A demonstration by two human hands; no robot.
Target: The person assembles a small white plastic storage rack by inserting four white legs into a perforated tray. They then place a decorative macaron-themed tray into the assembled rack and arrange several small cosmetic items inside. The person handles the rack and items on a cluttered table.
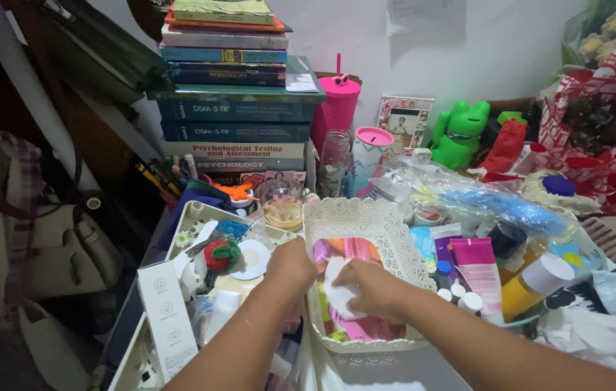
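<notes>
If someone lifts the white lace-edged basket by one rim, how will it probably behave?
The basket looks like thin openwork plastic, so the rim would probably flex. It seems light itself, but tubes and packets fill it, so it may tilt and spill. Both hands, left and right, are inside it, the right on a white pad.

Basket point(395, 239) sits btwn 2 trays point(199, 213), books point(235, 108) behind.

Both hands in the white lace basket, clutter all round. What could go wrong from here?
1. The basket sits crammed between a tray and upright tubes; a shove could topple them.
2. The right hand pinches only a white pad, which may slip.
3. The left hand hides what it touches, so its grip can't be judged.
</notes>
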